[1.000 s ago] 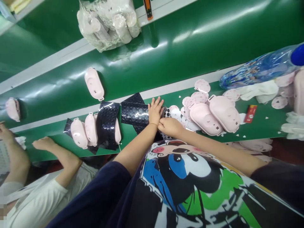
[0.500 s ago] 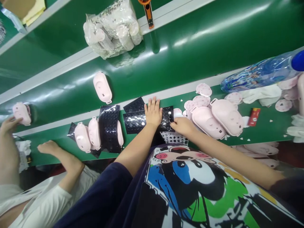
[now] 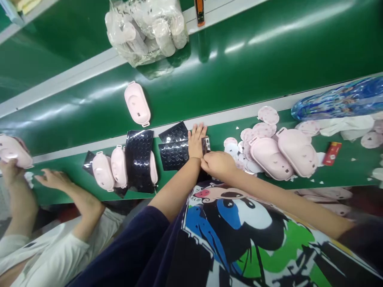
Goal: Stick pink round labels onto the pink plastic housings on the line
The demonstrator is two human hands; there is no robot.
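where the left hand (image 3: 196, 142) presses, black sheeting (image 3: 174, 156) lies underneath.

Clear plastic bag (image 3: 143, 32) holds white rolls (image 3: 164, 38); orange-and-black tool (image 3: 200, 14) lies nearby; blue-patterned plastic bottle (image 3: 338, 99); small red rectangular packet (image 3: 332, 154).

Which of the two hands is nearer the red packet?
The right hand. It is curled by the left wrist, with pink cases between it and the red packet. The left hand lies flat on the black sheet, farther left.
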